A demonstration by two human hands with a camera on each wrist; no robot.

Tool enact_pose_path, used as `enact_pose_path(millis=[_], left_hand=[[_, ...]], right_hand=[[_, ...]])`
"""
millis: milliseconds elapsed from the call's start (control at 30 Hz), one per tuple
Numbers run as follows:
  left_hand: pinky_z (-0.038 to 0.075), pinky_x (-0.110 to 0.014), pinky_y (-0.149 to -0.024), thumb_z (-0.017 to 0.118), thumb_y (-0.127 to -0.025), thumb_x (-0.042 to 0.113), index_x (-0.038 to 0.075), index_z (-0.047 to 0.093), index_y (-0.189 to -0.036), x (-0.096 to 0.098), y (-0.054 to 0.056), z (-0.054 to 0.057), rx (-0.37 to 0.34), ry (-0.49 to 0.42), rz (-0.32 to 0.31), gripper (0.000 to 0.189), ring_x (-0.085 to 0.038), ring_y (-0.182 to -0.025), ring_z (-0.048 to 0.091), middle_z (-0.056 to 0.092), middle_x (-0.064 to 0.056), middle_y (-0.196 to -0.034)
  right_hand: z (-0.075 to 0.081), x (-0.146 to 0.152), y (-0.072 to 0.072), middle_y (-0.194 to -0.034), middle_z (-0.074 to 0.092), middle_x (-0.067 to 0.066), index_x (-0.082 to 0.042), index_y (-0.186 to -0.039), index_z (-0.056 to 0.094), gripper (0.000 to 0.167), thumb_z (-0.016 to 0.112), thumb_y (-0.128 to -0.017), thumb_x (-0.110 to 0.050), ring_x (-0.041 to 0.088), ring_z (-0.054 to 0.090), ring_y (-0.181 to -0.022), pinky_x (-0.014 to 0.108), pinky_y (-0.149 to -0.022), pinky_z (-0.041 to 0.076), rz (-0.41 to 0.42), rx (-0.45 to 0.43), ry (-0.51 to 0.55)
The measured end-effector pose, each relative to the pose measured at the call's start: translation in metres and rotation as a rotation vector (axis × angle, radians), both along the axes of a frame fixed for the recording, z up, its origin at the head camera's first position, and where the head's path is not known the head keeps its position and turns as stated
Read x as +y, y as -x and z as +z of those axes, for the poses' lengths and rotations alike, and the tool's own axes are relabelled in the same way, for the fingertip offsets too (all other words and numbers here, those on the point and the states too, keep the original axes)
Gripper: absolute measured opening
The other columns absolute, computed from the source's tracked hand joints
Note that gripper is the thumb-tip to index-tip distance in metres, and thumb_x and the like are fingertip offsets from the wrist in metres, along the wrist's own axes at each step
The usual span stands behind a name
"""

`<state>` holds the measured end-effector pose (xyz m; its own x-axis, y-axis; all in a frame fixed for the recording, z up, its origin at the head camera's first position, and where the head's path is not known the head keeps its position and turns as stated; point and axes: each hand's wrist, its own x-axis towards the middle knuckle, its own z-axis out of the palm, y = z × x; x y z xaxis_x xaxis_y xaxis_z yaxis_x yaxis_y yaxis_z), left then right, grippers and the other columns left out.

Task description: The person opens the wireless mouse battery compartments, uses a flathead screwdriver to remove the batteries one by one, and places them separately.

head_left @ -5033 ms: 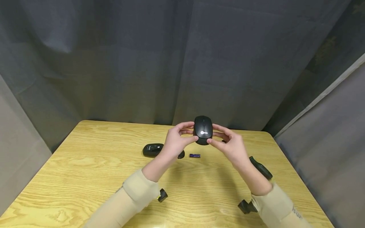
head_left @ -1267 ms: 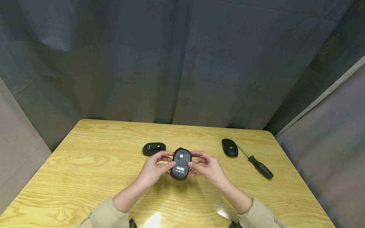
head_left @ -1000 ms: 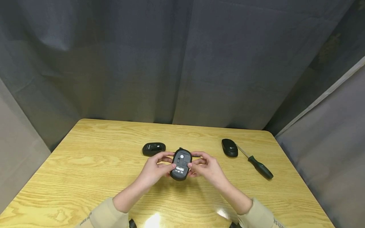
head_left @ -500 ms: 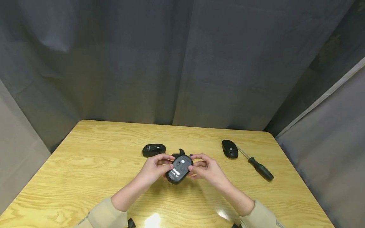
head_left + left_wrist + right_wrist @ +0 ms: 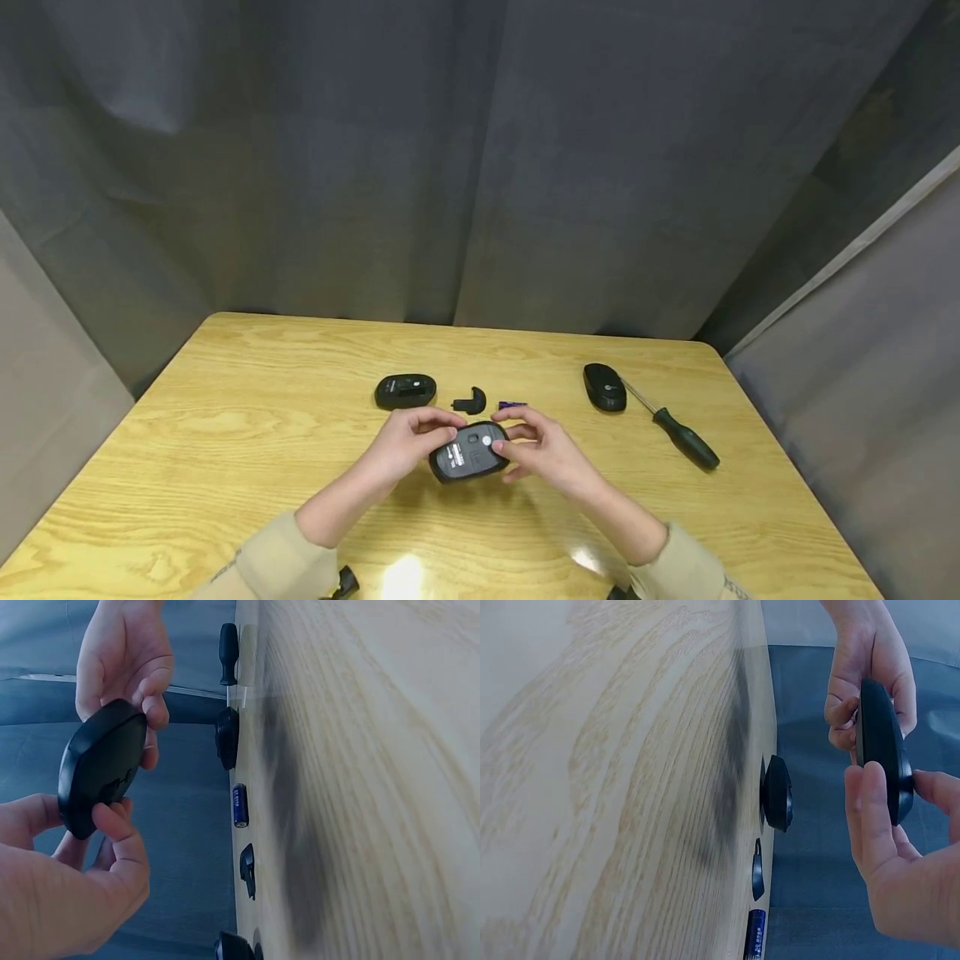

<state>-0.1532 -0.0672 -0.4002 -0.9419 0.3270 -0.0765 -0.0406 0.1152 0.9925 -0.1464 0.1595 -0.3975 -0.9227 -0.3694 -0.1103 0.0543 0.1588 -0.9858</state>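
Note:
A black computer mouse (image 5: 468, 452) is held above the table, its underside with a white label facing up and its long axis lying sideways. My left hand (image 5: 405, 442) pinches the label end, thumb on the underside. My right hand (image 5: 546, 450) pinches the other end between thumb and fingers. In the left wrist view the mouse (image 5: 105, 769) appears edge-on between the hands. The right wrist view shows its thin side (image 5: 883, 750) with fingers on both ends. Just beyond the hands lie a small hooked black piece (image 5: 471, 402) and a purple-blue battery (image 5: 512, 405).
Another black mouse (image 5: 405, 391) with a slot in its upward face lies at the left. On the right is a black mouse-shaped piece (image 5: 604, 387), with a green-handled screwdriver (image 5: 686, 440) beside it. A grey curtain (image 5: 465, 167) hangs behind the table (image 5: 247, 433).
The mouse was held higher, top side showing; it has since been lowered, flipped underside up and turned clockwise until sideways. The hooked piece and battery now show beyond it.

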Motion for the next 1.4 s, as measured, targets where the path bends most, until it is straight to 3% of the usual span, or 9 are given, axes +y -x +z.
enact_pose_path(millis=[233,400,633,967,1167,1400], left_hand=[[0.054,-0.026,-0.083,0.061,-0.091,0.013,0.007,0.071,-0.106,0.003,0.002,-0.004,0.020,0.023,-0.004,0.020,-0.019,-0.105,0.061,0.066,-0.010,-0.115],[0.053,-0.027,-0.084,0.061,-0.091,0.017,0.008,0.070,-0.109,0.002,0.001,-0.002,0.032,0.026,-0.020,0.022,-0.018,-0.104,0.061,0.066,-0.008,-0.115],[0.051,-0.026,-0.075,0.071,-0.085,0.027,0.012,0.065,-0.116,-0.002,-0.004,0.003,0.080,0.096,-0.060,0.036,-0.018,-0.097,0.058,0.063,-0.006,-0.116],[0.056,-0.026,-0.064,0.083,-0.071,0.022,0.017,0.055,-0.128,-0.005,-0.011,-0.003,0.175,0.175,-0.116,0.064,-0.019,-0.088,0.058,0.057,-0.005,-0.121],[0.056,-0.026,-0.062,0.082,-0.071,0.011,0.018,0.051,-0.132,-0.006,-0.014,-0.010,0.157,0.115,-0.129,0.069,-0.018,-0.074,0.061,0.057,-0.009,-0.122],[0.056,-0.023,-0.065,0.081,-0.071,0.005,0.011,0.052,-0.130,-0.007,-0.017,-0.013,0.170,0.095,-0.108,0.066,-0.018,-0.079,0.062,0.057,-0.014,-0.120]], right_hand=[[0.000,0.001,-0.002,-0.108,0.059,0.021,0.001,-0.126,0.050,0.044,0.066,-0.088,-0.015,0.034,0.066,-0.074,0.046,-0.068,0.059,0.015,-0.021,-0.025],[0.000,0.002,-0.002,-0.110,0.057,0.023,0.002,-0.123,0.051,0.041,0.065,-0.089,-0.015,0.029,0.067,-0.073,0.048,-0.071,0.058,0.004,-0.008,-0.032],[0.002,0.003,-0.001,-0.110,0.057,0.023,0.003,-0.123,0.052,0.039,0.064,-0.089,-0.013,0.025,0.067,-0.079,0.046,-0.071,0.059,-0.017,0.008,-0.031],[0.002,0.003,-0.004,-0.109,0.058,0.023,0.003,-0.124,0.052,0.041,0.065,-0.088,-0.011,0.025,0.067,-0.079,0.048,-0.073,0.058,-0.045,-0.003,-0.015],[0.001,0.001,-0.005,-0.109,0.058,0.023,0.002,-0.123,0.052,0.040,0.066,-0.088,-0.012,0.024,0.066,-0.081,0.044,-0.072,0.059,-0.046,-0.005,-0.018],[-0.001,-0.002,-0.006,-0.108,0.059,0.021,0.002,-0.122,0.050,0.039,0.065,-0.088,-0.011,0.027,0.067,-0.073,0.048,-0.070,0.058,-0.033,-0.018,-0.013]])
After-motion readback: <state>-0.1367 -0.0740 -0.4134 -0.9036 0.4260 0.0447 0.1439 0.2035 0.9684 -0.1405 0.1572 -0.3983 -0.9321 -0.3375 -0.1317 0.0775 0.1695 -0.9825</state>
